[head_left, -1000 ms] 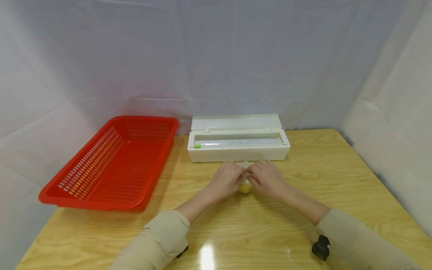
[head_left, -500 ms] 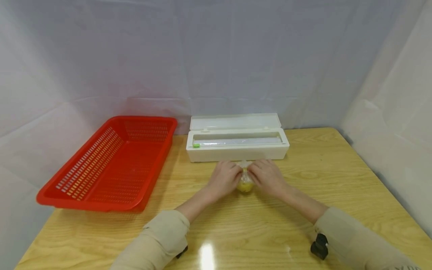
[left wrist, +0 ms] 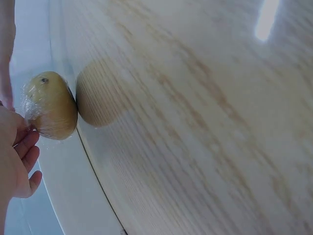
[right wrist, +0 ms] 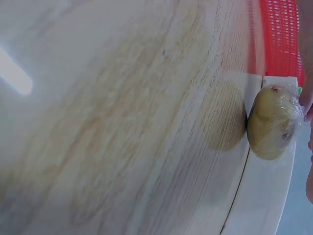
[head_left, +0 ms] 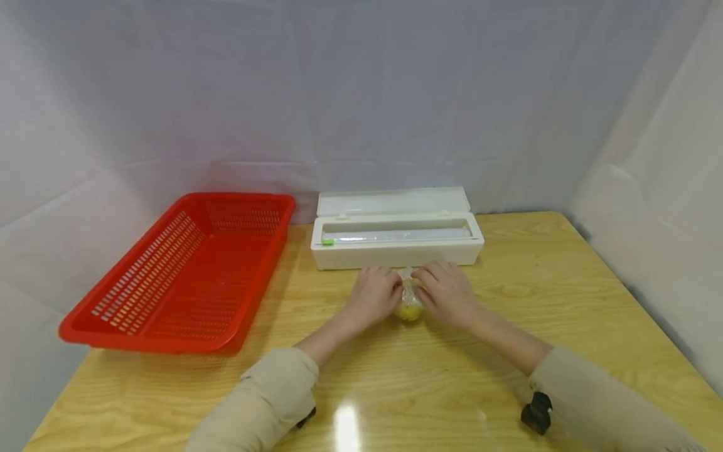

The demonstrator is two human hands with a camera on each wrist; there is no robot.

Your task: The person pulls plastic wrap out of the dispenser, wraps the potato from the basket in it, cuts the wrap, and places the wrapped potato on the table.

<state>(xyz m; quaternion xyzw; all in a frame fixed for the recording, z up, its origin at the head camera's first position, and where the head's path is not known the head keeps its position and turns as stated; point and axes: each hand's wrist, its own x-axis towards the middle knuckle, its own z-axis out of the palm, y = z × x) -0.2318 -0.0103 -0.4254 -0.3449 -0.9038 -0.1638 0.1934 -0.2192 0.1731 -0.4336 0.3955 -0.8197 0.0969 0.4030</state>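
Observation:
On the table, in front of the white box, sits a potato (head_left: 408, 312) wrapped in clear cling film (head_left: 408, 290). Both hands are at the gathered film on top of it. My left hand (head_left: 374, 293) pinches the film from the left side; in the left wrist view its thumb and forefinger meet the film, with the other fingers (left wrist: 30, 159) loosely bent. From the right, my right hand (head_left: 444, 290) pinches the film too. Only a part of that hand (right wrist: 307, 100) shows at the right wrist view's edge, beside the wrapped potato (right wrist: 270, 125).
Behind the hands stands a white cling film box (head_left: 395, 254), lid raised, with a film roll (head_left: 398, 235) inside and a green slider (head_left: 327, 242) at its left. A red plastic basket (head_left: 243, 314) stands on the left of the wooden table (head_left: 452, 389).
The hands have drawn slightly apart over the potato, and more of the film and the potato shows between them. The box and basket have stayed in place.

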